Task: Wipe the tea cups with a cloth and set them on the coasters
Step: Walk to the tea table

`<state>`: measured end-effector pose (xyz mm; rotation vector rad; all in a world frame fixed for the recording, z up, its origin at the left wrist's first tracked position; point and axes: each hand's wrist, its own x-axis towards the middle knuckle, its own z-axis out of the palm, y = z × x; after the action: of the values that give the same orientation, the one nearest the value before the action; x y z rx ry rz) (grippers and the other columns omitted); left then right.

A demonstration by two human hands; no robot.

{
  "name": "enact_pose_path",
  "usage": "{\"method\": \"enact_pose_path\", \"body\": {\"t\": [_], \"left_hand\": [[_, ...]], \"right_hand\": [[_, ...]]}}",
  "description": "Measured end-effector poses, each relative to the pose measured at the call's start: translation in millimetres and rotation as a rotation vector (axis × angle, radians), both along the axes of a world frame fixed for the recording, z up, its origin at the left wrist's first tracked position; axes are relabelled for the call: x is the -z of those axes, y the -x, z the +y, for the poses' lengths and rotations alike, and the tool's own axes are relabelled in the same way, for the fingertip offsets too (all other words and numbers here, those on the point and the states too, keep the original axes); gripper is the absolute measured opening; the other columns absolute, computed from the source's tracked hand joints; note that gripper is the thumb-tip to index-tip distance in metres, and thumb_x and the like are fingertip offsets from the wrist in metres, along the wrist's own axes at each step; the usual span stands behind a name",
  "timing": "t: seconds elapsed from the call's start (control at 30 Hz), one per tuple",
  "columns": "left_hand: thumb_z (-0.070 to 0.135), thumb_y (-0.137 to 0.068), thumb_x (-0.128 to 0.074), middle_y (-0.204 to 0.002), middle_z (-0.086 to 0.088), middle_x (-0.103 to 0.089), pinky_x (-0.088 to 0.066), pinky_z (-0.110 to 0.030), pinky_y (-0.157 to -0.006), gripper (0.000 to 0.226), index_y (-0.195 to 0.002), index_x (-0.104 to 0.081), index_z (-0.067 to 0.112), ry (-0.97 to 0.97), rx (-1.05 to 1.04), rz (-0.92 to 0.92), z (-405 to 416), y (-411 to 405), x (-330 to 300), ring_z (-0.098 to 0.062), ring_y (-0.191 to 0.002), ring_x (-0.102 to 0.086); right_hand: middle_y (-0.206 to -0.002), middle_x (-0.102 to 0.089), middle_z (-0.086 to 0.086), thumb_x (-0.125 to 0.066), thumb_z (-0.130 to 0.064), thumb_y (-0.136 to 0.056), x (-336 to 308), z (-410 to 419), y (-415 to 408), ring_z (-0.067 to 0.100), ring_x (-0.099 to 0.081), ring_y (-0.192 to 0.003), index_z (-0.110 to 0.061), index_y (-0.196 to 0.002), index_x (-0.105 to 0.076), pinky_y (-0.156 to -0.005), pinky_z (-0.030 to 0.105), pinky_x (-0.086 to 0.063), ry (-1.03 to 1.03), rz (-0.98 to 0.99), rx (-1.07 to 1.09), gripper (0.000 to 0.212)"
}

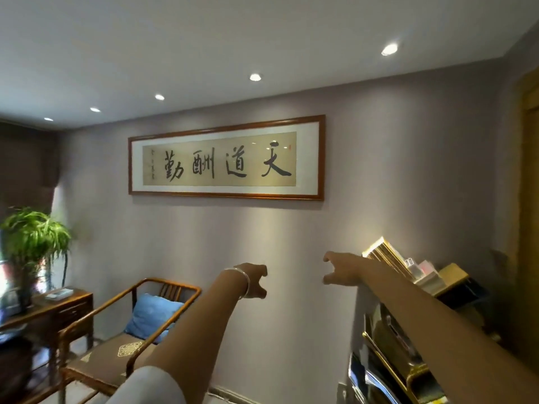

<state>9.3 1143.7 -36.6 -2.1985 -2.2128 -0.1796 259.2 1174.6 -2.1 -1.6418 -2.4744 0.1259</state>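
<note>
Silver bangle point(244, 282), pale grey sleeve point(151, 386)

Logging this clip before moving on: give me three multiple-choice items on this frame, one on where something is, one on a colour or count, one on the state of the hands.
1. The blue cushion lies:
A. on the wooden chair
B. on the floor
C. on the side table

2. Large characters on the framed calligraphy:
A. two
B. four
C. six

3. The left hand and right hand are:
A. wiping a cup
B. holding a cloth
C. raised and holding nothing

Answers:
1 A, it leans on the chair seat.
2 B, four brushed characters show.
3 C, fingers loosely curled in air.
</note>
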Motion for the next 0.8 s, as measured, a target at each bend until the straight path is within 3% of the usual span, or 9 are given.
{"method": "enact_pose_path", "body": {"t": [0.13,0.27,0.37,0.47,0.57,0.7,0.8], "left_hand": [[0.036,-0.085,-0.064,-0.137,-0.005,-0.051,-0.043,-0.038,-0.103,0.059,-0.138,-0.040,0.025,-0.048,-0.108,-0.027,57,34,-19,-0.027,-0.122,-0.051],[0.038,-0.087,-0.063,-0.139,-0.009,-0.050,-0.041,-0.039,-0.104,0.059,-0.139,-0.039,0.021,-0.035,-0.263,-0.021,80,86,-16,-0.030,-0.124,-0.050],[0.035,-0.087,-0.063,-0.139,-0.013,-0.050,-0.042,-0.039,-0.103,0.059,-0.138,-0.042,0.014,0.016,-0.394,0.021,71,129,3,-0.032,-0.125,-0.049],[0.033,-0.087,-0.063,-0.135,-0.011,-0.052,-0.044,-0.033,-0.092,0.053,-0.134,-0.046,0.014,0.063,-0.525,0.005,58,174,17,-0.030,-0.120,-0.052],[0.038,-0.085,-0.061,-0.130,-0.010,-0.054,-0.048,-0.040,-0.096,0.048,-0.128,-0.051,0.019,0.089,-0.642,0.014,53,221,21,-0.031,-0.114,-0.053],[0.034,-0.084,-0.064,-0.109,-0.003,-0.061,-0.052,-0.035,-0.080,0.039,-0.120,-0.055,0.022,0.048,-0.709,-0.013,61,275,14,-0.025,-0.097,-0.059],[0.031,-0.086,-0.063,-0.099,-0.002,-0.060,-0.045,-0.028,-0.067,0.034,-0.117,-0.055,0.021,0.018,-0.756,-0.020,75,318,15,-0.020,-0.086,-0.055]], "right_hand": [[-0.150,-0.036,0.010,-0.058,-0.044,-0.088,-20,91,39,0.028,-0.042,-0.131,-0.015,-0.144,-0.027,-0.106,0.039,-0.038,-0.014,-0.022,-0.127,0.070],[-0.137,-0.051,0.012,-0.058,-0.044,-0.088,-21,153,108,0.027,-0.051,-0.120,-0.015,-0.142,-0.030,-0.094,0.034,-0.043,-0.036,0.015,-0.285,0.067],[-0.130,-0.056,0.015,-0.059,-0.041,-0.088,1,170,172,0.027,-0.054,-0.115,-0.013,-0.141,-0.031,-0.085,0.030,-0.041,0.002,-0.004,-0.465,0.067],[-0.132,-0.054,0.015,-0.062,-0.040,-0.086,23,179,230,0.028,-0.052,-0.117,-0.012,-0.140,-0.032,-0.092,0.033,-0.042,0.008,-0.028,-0.605,0.068],[-0.123,-0.058,0.014,-0.061,-0.038,-0.086,33,190,284,0.028,-0.056,-0.109,-0.012,-0.137,-0.036,-0.092,0.037,-0.046,0.004,-0.049,-0.707,0.063],[-0.123,-0.058,0.013,-0.061,-0.036,-0.087,32,212,355,0.027,-0.056,-0.106,-0.012,-0.136,-0.037,-0.086,0.034,-0.045,-0.016,-0.011,-0.814,0.059],[-0.121,-0.058,0.012,-0.063,-0.035,-0.087,32,232,420,0.019,-0.052,-0.094,-0.012,-0.138,-0.034,-0.079,0.027,-0.042,-0.038,0.011,-0.913,0.063]]}}
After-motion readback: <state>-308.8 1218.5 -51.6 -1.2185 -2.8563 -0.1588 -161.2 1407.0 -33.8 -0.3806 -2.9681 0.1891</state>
